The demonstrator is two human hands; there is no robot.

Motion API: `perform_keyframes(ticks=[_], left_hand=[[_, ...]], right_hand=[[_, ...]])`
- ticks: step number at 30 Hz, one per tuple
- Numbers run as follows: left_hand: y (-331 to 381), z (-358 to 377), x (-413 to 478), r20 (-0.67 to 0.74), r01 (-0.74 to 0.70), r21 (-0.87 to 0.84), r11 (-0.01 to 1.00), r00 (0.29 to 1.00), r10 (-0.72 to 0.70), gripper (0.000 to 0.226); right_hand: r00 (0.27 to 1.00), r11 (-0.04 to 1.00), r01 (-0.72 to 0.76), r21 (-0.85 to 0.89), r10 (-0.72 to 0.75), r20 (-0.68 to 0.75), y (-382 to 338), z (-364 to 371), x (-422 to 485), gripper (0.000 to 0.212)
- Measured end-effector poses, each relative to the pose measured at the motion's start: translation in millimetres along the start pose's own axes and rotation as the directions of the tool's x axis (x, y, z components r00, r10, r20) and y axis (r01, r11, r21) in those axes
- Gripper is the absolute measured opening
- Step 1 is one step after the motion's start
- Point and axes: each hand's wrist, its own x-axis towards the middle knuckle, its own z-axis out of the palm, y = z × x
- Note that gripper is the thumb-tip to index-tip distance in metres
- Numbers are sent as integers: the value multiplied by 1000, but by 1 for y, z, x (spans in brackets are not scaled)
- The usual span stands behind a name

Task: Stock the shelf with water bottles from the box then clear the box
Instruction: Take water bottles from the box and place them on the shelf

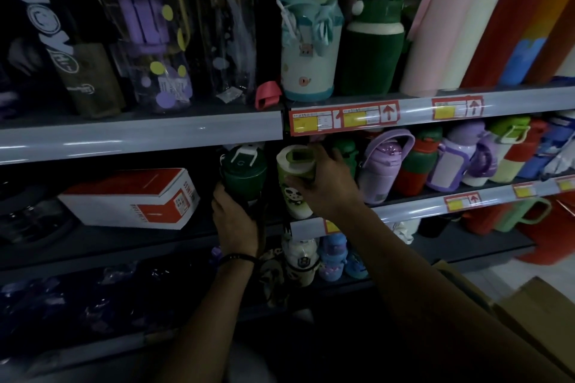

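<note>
1. left hand [235, 221] grips the lower body of the dark green bottle [244, 172], fingers curled round it. the bottle stands at 12 o'clock from the hand.
2. right hand [323, 185] clamps the pale green panda bottle [294, 193] from its right side, fingers up by the lid. the bottle is at 9 o'clock of that hand.
3. hands are apart, one bottle each. the bottles are just beside each other; too dim to tell if they touch.
4. step, judged: seating both bottles at the left end of the row on the middle shelf [404, 209].
5. to do it well: keep them upright, set the bases flat behind the rail, slide them back and face the panda print out. don't shove the purple bottle [378, 165] at 3 o'clock.
6. cannot tell whether the bases are on the shelf yet; it is too dark there.
7. cardboard box [535, 314] sits at 4 o'clock of the right hand, well apart and low by the floor. its contents are not visible.
8. red-and-white carton [133, 196] lies at 9 o'clock of the left hand, near it.
</note>
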Motion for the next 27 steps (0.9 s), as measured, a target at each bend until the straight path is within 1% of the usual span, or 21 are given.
perform_keyframes(ticks=[2,3,6,7,8,9,10,11,13,15,16,18,20,22,24,27], left_hand=[[4,-2,-4,9,54,-48,997,999,-53,80],[4,-2,-7,-10,66,-62,996,998,-66,75],[7,0,-21,-137,66,-86,994,987,-78,65],[5,-1,-27,-153,63,-65,996,985,-73,57],[7,1,-34,-116,82,-21,996,990,-84,49],[11,2,-43,-79,79,0,997,994,-79,46],[12,6,-53,-65,35,14,999,997,-34,51],[12,11,-64,-31,-67,19,998,997,67,54],[0,27,-82,87,-199,60,978,977,194,54],[-4,39,-85,188,-248,106,963,956,225,69],[-2,44,-84,227,-230,123,965,953,199,76],[0,50,-83,283,-171,145,974,951,125,82],[0,53,-84,282,-179,127,976,950,137,85],[-3,56,-85,250,-185,118,976,956,151,91],[-6,57,-85,227,-178,99,979,962,152,93],[-6,60,-82,253,-152,70,986,959,129,96]], right_hand=[[1000,999,1,-39,-1,8,0,3,4,76],[1000,998,9,-56,-8,12,0,5,6,73],[999,996,9,-93,-5,38,-1,5,12,67],[999,996,1,-87,3,40,-1,5,14,67],[999,996,-2,-85,5,40,-1,5,14,67],[999,996,0,-84,3,40,-1,7,14,68],[999,996,2,-84,2,40,0,8,13,68],[999,997,2,-80,1,40,0,10,12,68],[999,997,8,-78,-4,42,1,13,10,66],[999,996,15,-87,-11,47,2,14,10,65],[999,995,21,-95,-16,50,3,14,11,65],[998,992,41,-117,-36,41,3,14,9,64],[997,982,79,-169,-80,1,1,14,4,63],[992,968,122,-219,-128,-12,-1,14,0,64],[990,965,137,-224,-140,3,-2,12,-1,65],[989,961,142,-236,-147,-7,-6,11,-4,64]])
